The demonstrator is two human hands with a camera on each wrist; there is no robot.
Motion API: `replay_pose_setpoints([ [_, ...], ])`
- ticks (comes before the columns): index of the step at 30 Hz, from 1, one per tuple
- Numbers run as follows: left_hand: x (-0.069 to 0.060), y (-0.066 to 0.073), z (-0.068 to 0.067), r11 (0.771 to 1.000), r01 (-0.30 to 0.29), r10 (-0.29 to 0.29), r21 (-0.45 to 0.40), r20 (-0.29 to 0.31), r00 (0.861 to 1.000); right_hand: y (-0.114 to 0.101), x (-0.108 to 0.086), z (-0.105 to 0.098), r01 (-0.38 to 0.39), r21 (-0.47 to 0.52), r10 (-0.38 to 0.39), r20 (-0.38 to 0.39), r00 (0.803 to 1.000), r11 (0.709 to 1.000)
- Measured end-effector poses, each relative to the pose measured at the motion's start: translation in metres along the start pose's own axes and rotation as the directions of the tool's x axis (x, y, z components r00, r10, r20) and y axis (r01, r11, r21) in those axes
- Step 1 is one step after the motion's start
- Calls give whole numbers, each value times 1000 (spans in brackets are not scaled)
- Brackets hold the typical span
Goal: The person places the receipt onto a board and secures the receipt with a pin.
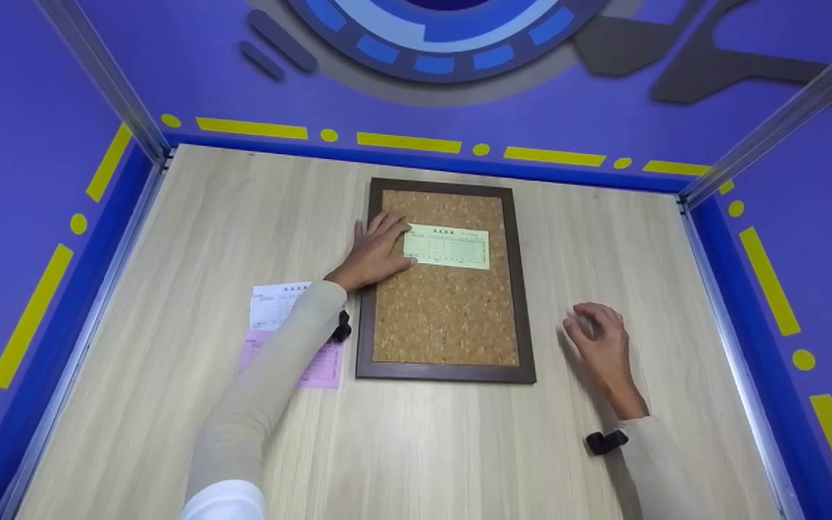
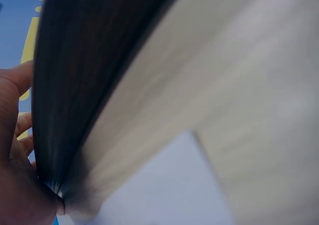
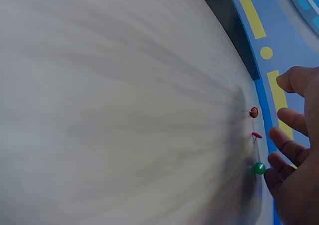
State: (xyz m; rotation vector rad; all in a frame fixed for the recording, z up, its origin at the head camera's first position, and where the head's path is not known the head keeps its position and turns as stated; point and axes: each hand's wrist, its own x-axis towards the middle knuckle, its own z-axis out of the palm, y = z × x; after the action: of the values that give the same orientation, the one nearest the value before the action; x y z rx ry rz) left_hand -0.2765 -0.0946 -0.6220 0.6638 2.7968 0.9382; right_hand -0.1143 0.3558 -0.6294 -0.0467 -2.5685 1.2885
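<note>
Our left hand (image 1: 374, 254) rests spread-fingered against the slip (image 1: 452, 247) on the corkboard (image 1: 445, 318); our right hand (image 1: 602, 341), fingers loose, hovers near pins (image 3: 259, 168).

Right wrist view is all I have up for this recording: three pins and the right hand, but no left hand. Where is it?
Observer: The head view shows the left hand over the cork board, its fingertips at the left end of a green slip.

Reviewer: Which part of the board is that slip on?

Observer: The upper half, farther from the person.

Reviewer: Any other paper I'm missing?

Observer: Yes, a white slip and a pink slip are on the table, left of the board.
</note>
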Motion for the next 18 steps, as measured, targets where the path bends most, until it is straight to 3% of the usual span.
replay_pose_setpoints([
  [6,0,0,1,1000,-6,6,7,5,1000,4,-4,0,-18,67,17,11,1000,998],
  [18,-1,-1,1,1000,-7,7,20,7,1000,14,-9,-4,-9,34,8,32,999,999],
])
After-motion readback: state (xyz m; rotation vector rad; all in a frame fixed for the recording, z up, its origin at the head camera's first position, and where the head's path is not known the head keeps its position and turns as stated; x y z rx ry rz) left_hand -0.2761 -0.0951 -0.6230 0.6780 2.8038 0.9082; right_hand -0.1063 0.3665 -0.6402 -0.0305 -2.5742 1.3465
